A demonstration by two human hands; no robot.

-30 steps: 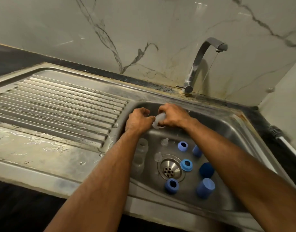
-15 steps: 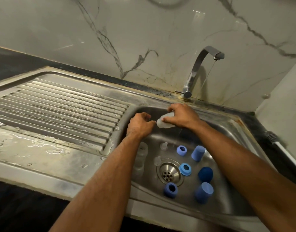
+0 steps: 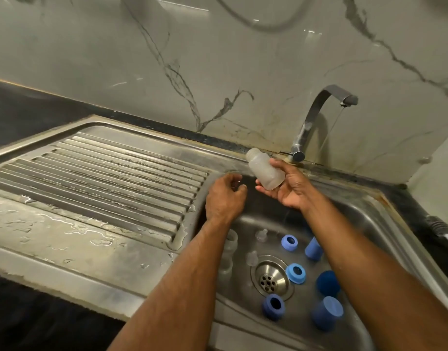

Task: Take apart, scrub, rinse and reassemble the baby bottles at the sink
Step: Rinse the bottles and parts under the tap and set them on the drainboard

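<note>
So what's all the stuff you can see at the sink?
Clear plastic bottle body: one, cloudy, held tilted over the basin.
Blue screw rings: three, basin floor near the drain.
Blue caps: three, basin's right side.
Clear teats: two, by the drain.
Clear bottles: two, basin's left wall.
Steel tap: one, running.
Steel sink: one, wet drainboard left.
Left hand: curled, grip unclear.
Right hand: holds the bottle body.
</note>
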